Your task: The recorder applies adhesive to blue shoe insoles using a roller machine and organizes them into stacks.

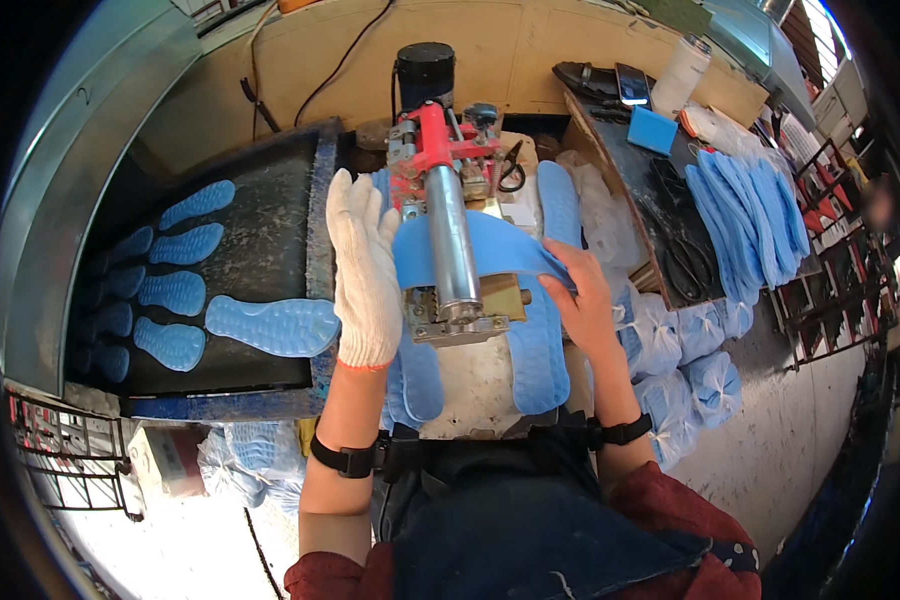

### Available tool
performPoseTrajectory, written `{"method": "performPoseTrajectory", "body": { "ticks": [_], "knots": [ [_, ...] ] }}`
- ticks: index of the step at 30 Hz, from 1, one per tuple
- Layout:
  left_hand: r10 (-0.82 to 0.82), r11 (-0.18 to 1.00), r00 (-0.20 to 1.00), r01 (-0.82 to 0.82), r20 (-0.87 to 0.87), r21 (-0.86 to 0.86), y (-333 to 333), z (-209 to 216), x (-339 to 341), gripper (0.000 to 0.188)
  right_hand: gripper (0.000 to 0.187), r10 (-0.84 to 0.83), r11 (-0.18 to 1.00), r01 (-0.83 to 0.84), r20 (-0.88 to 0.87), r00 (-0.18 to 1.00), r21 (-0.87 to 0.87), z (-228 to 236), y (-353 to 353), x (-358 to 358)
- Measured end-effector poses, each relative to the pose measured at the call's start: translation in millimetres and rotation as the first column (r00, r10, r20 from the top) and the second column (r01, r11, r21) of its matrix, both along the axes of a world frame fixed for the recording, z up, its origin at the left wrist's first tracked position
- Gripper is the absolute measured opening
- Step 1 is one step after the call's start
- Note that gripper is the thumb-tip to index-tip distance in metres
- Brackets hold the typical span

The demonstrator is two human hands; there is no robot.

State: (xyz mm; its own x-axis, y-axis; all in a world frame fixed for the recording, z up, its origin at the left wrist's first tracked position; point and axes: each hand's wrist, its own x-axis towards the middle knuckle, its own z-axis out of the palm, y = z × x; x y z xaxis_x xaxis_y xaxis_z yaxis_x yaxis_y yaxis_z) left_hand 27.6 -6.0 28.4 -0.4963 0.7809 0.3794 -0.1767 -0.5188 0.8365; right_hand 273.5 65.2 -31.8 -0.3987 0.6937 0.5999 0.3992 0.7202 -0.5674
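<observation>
A blue insole lies crosswise under the steel cylinder of a small press-like machine with red parts. My right hand, bare, pinches the insole's right end between thumb and fingers. My left hand wears a white knitted glove. Its fingers are stretched upward and the palm side is at the insole's left end; whether they touch is hard to tell. Below the cylinder, blue insoles lie on the left of the pale worktop, and more insoles lie on its right.
At left, a dark conveyor belt carries several blue insoles. A side table at right holds stacked blue insoles, black scissors, a blue box, a phone and a white bottle. Bagged insoles lie below.
</observation>
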Motion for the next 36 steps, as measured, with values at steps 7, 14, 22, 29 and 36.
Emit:
{"method": "performPoseTrajectory", "body": {
  "ticks": [7,14,22,29,36],
  "knots": [
    [0.081,0.978,0.972,-0.12,-0.222,-0.168,-1.2,-36.4,-17.8,0.086,0.04,-0.136,0.862,0.123,0.009,0.991,-0.492,-78.7,-1.4,16.5],
    [-0.123,0.959,0.991,0.131,0.047,-0.251,-21.4,-79.8,-28.2,0.09,0.058,-0.21,0.957,0.28,0.481,0.851,-0.077,-123.5,-25.2,6.3],
    [-0.329,0.899,0.917,0.377,0.226,-0.222,-76.9,-85.2,-19.1,0.061,0.061,-0.184,0.937,0.327,0.624,0.759,-0.121,-115.6,-20.4,3.9],
    [-0.406,0.845,0.903,0.313,-0.14,-0.435,-142.1,-55.7,-22.1,0.054,0.058,-0.161,0.958,0.266,0.566,0.808,-0.107,-120.7,-18.3,7.7],
    [-0.25,0.963,0.649,0.247,0.718,0.111,-119.4,-20.3,-68.7,0.045,0.06,-0.137,0.969,0.23,0.594,0.793,-0.084,-127.2,-13.4,13.0]
  ]
}}
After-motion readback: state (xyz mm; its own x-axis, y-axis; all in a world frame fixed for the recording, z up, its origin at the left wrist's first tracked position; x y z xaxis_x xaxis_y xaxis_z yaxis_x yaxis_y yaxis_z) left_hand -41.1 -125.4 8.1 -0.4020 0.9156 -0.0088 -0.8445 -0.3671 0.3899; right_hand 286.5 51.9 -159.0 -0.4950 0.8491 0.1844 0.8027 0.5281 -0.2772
